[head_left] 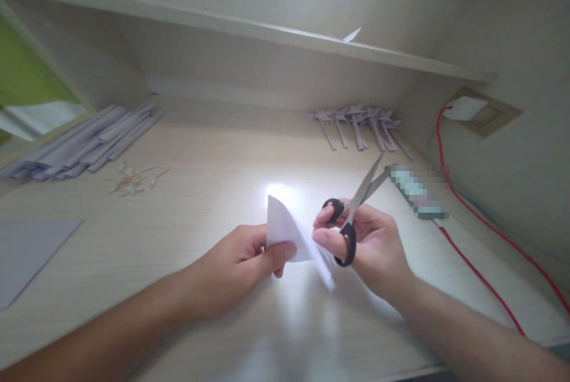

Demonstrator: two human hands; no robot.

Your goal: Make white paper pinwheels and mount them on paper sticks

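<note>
My left hand (249,260) pinches a folded piece of white paper (285,224), thumb on top, a little above the desk. Part of the sheet stands up and its right side slants down in a blur. My right hand (374,245) has its thumb and a finger through the black handle loops of a pair of scissors (358,195). The blades are parted slightly and point up and away from the paper. The right fingertips are close to the paper's right edge; whether they touch it I cannot tell.
Rolled paper strips (89,141) lie at the left, near small scraps (133,181) and a paper stack (33,251). Paper pinwheels on sticks (360,123) lie at the back right. A phone (416,192) sits by a red cable (483,278). A shelf (249,28) spans above.
</note>
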